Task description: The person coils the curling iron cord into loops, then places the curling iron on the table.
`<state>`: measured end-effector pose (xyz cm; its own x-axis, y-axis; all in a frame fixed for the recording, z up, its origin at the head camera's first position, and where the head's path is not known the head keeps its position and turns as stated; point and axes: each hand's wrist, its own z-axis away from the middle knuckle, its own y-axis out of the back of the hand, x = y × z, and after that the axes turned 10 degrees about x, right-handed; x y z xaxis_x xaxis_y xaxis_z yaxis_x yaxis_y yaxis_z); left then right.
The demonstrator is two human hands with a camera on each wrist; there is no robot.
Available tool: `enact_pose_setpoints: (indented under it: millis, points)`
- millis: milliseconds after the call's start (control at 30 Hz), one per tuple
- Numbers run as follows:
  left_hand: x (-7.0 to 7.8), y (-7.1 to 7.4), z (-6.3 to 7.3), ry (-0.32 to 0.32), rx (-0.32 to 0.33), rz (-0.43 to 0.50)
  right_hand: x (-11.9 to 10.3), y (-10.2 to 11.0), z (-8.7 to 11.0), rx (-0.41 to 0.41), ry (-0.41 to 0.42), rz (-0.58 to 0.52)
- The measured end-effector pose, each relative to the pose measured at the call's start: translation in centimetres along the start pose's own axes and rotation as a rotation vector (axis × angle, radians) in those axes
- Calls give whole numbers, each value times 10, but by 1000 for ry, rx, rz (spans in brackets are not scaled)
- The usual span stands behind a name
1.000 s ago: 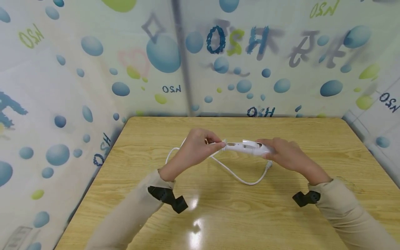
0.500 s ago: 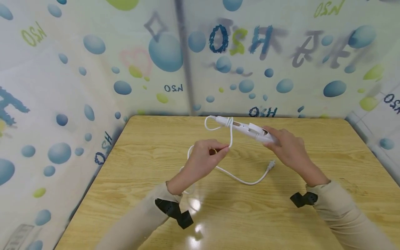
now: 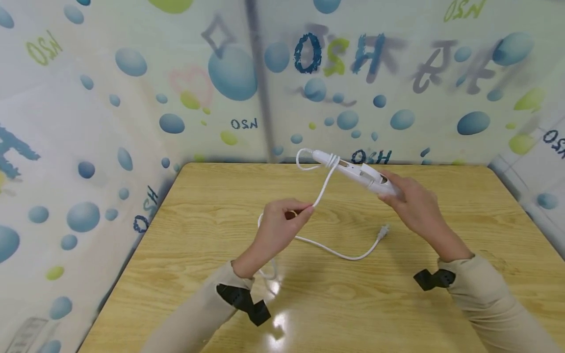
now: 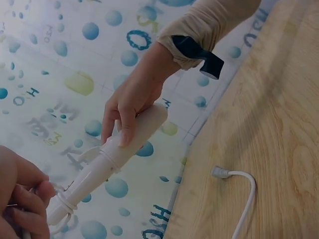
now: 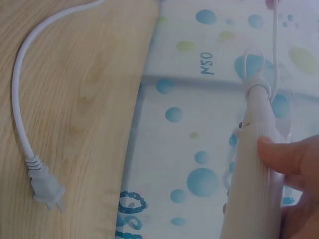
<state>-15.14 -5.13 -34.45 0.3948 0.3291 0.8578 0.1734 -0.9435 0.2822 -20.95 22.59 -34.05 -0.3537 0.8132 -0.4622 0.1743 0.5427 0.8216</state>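
- Styling iron [image 3: 353, 172], white and long, is in the air above the far half of the counter [image 3: 353, 314]; it is tilted, and its narrow left end is higher and more far than its right end.
- Right hand [image 3: 415, 203] has its grip closed around the thick right end of the styling iron, with thumb on one side and fingers on the other; part of the fingers is hidden behind the body.
- Left hand [image 3: 282, 223] is to the left and nearer, apart from the styling iron. Its grip is a small pinch: thumb and forefinger meet with only the white cord [image 3: 324, 189] between them.
- From the left end, the cord makes a small loop and goes in some turns around the narrow part; from these turns it runs nearly straight to the left hand.
- Other part of the cord passes below the left hand and lies curved on the counter, until the plug [image 3: 383, 232], which lies on the right, nearer than the styling iron. Two flat pins are visible on it in the right wrist view.
- Lever [image 3: 372, 172] stands out from the side of the styling iron, near the right hand.
- Wall covering [image 3: 154, 29] with blue and green bubbles is behind the counter.
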Motion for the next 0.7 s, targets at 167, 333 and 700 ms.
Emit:
enact_pose_setpoints:
  millis: [167,333,700]
  points:
    - [-6,6,-2,16,115,60,1,0,0,-8,-9,-52]
    - [-7,9,-3,-23,193,103,0,-2,0,-41,-26,-86]
    - [-26,8,0,39,-112,227,-10,16,3,37,-61,-219]
